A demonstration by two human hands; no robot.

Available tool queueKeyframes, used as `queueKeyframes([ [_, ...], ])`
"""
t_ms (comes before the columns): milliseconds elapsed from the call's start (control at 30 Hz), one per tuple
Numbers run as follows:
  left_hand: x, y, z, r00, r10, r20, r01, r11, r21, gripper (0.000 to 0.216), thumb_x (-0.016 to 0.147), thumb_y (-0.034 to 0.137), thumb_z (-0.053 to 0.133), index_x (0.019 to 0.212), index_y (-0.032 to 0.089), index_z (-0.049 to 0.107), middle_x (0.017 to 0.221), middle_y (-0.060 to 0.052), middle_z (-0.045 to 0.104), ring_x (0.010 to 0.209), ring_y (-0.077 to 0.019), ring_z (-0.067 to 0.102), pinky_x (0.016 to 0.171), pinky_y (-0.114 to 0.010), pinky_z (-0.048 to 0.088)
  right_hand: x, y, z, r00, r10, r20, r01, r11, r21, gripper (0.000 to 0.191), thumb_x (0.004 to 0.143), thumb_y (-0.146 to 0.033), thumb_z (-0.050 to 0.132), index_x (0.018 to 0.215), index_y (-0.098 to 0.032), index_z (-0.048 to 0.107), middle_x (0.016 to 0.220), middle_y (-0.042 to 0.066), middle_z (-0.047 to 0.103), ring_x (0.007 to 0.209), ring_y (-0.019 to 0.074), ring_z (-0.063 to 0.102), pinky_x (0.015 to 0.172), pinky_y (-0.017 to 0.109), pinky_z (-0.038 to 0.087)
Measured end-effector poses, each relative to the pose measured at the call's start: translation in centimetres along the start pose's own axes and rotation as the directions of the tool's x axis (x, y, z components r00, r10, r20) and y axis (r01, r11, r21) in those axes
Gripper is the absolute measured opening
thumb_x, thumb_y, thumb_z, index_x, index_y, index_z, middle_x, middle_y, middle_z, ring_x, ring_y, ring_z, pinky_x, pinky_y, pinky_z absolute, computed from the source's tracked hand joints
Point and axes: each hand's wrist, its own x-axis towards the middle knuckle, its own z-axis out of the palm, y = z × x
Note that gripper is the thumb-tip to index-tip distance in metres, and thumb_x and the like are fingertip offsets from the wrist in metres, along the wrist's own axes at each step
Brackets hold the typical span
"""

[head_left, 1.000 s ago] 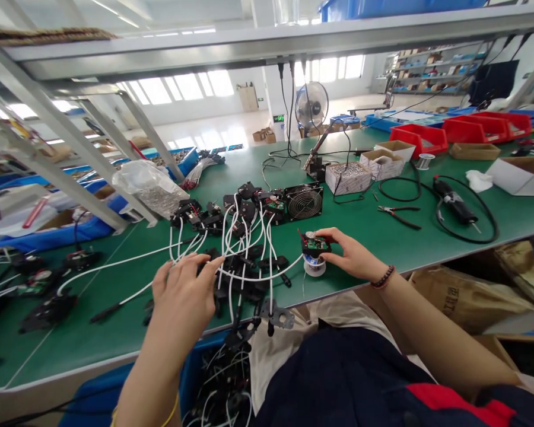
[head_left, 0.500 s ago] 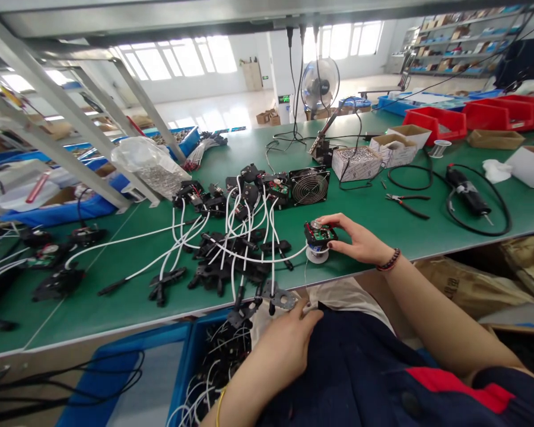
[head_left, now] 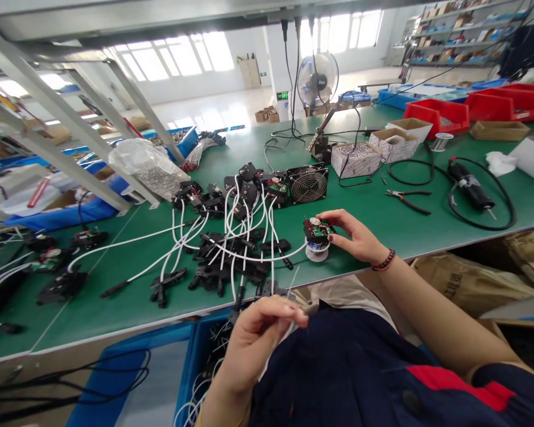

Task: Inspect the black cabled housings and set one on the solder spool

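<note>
My left hand [head_left: 258,338] pinched a thin wire [head_left: 289,284] at the surface [head_left: 115,296] edge; the wire was faint and hard to trace, slanting up and right. My right hand [head_left: 353,237] gripped a small circuit board assembly [head_left: 318,228], tilted toward me, above a solder spool [head_left: 317,252] it partly hid.

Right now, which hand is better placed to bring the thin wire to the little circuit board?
Left hand: it already pinches the thin wire, while the right hand grips the circuit board over the spool.
</note>
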Motion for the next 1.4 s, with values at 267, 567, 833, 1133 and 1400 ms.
queueKeyframes([
  [267, 0.9, 3.1, -2.6, 0.844, 0.302, -0.444, -0.210, 0.947, 0.245, 0.019, 0.095, 0.043, 0.093, 0.103, 0.027, 0.088, 0.072, 0.001, 0.075, 0.070, -0.0129, 0.074, 0.083, -0.025, 0.068, 0.3, -0.5, -0.3, 1.000, 0.013, 0.014, -0.012, 0.997, -0.070, 0.046, 0.104, -0.052, 0.072, 0.141, -0.025, 0.065, 0.141, 0.014, 0.070, 0.132, 0.0325, 0.069, 0.118, 0.052, 0.059],
  [567, -0.1, 4.5, -4.3, 0.654, 0.463, -0.599, -0.231, 0.875, 0.425, 0.025, 0.088, 0.043, 0.098, 0.104, 0.027, 0.087, 0.065, 0.005, 0.060, 0.065, -0.0117, 0.056, 0.083, -0.025, 0.064, 0.6, -0.4, -0.4, 0.999, -0.029, 0.021, 0.031, 0.995, -0.098, 0.041, 0.104, -0.042, 0.071, 0.141, -0.026, 0.063, 0.143, 0.014, 0.069, 0.133, 0.0318, 0.069, 0.117, 0.052, 0.060],
  [833, -1.2, 4.1, -2.1, 0.922, 0.334, -0.196, -0.210, 0.856, 0.472, 0.005, 0.104, 0.019, 0.078, 0.104, 0.024, 0.079, 0.091, -0.004, 0.073, 0.090, -0.0166, 0.068, 0.084, -0.024, 0.061, 0.3, -0.2, -0.1, 0.999, -0.045, -0.016, 0.043, 0.995, -0.091, 0.045, 0.107, -0.048, 0.069, 0.145, -0.025, 0.060, 0.145, 0.015, 0.066, 0.134, 0.0312, 0.068, 0.118, 0.052, 0.061],
  [1133, -0.4, 1.4, -0.3, 0.992, -0.031, 0.120, -0.031, 0.875, 0.484, 0.046, 0.114, 0.040, 0.069, 0.159, 0.037, 0.058, 0.119, -0.007, 0.077, 0.110, -0.0206, 0.074, 0.107, -0.034, 0.060, 0.5, 0.1, 0.1, 1.000, 0.004, 0.011, -0.003, 0.995, -0.096, 0.054, 0.101, -0.039, 0.076, 0.150, -0.026, 0.059, 0.147, 0.014, 0.066, 0.134, 0.0316, 0.070, 0.120, 0.053, 0.060],
  [1400, 1.0, -0.7, -0.3, 0.968, -0.200, 0.151, 0.008, 0.625, 0.781, 0.078, 0.109, 0.032, 0.069, 0.175, 0.037, 0.028, 0.178, -0.016, 0.033, 0.159, -0.0364, 0.046, 0.131, -0.060, 0.045, 2.0, 0.1, 0.1, 1.000, -0.006, -0.004, 0.006, 0.992, -0.126, 0.053, 0.097, -0.036, 0.078, 0.145, -0.026, 0.059, 0.139, 0.013, 0.069, 0.126, 0.0312, 0.072, 0.118, 0.055, 0.060],
])
